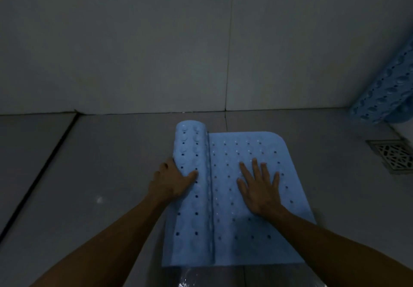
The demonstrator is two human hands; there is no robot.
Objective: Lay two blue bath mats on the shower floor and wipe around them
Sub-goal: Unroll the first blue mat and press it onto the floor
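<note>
A light blue bath mat (232, 237) with rows of small holes lies on the grey shower floor, its right part flat and its left part still in a roll (192, 143) that shows suction cups. My left hand (173, 180) rests against the left side of the roll, thumb on top of it. My right hand (260, 186) presses flat on the unrolled part, fingers spread. A second blue mat (384, 94), rolled up, leans in the far right corner against the wall.
A square metal floor drain (393, 154) sits at the right, beyond the mat. The tiled wall (201, 52) rises just behind the mat. A dark groove (40, 175) runs diagonally across the floor at the left. Wet floor glints near the bottom edge.
</note>
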